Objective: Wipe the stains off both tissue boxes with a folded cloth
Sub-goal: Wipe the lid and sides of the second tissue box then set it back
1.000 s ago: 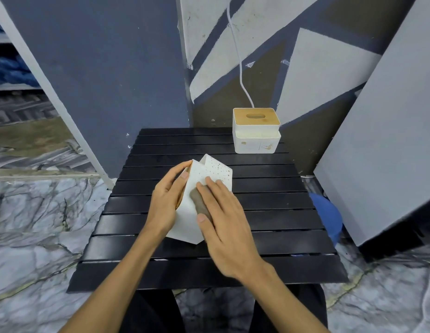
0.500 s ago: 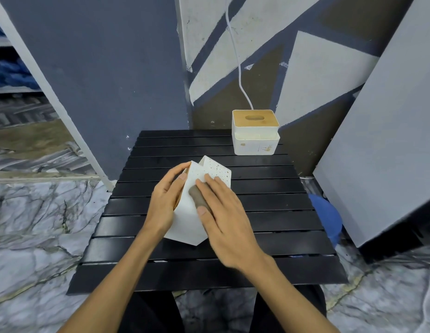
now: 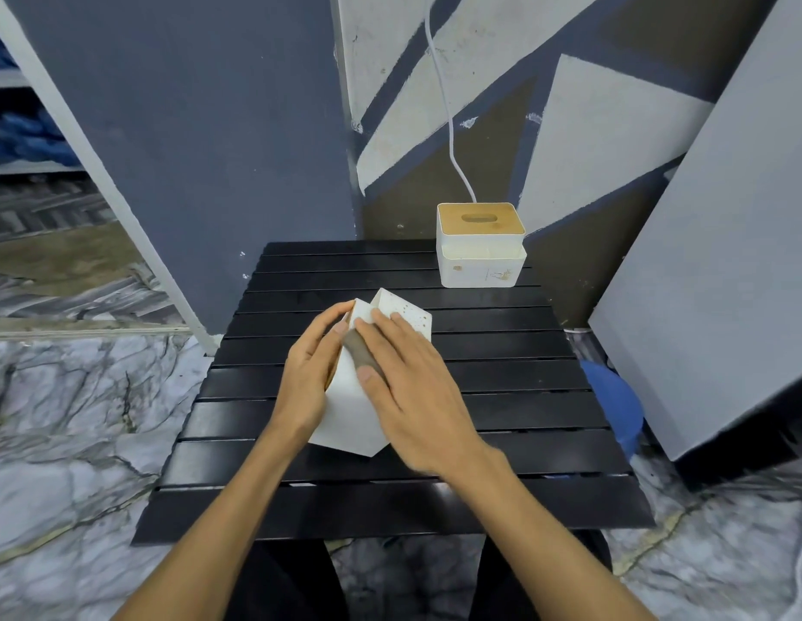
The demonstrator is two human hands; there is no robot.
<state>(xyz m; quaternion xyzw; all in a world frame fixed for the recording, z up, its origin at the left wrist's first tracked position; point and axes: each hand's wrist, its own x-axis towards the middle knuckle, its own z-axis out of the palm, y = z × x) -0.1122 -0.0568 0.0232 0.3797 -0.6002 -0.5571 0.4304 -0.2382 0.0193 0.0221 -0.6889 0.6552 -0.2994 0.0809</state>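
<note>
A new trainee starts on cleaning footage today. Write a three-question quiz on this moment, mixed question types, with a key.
1. True or false: the far tissue box lies on its side.
2. Which hand presses the cloth on the near tissue box? A. left hand B. right hand C. neither
3. Fill in: the far tissue box stands at the black table's back ____ corner.

Key:
1. False. It stands upright.
2. B. The right hand presses the cloth, and the left hand grips the tilted near tissue box.
3. right
</note>
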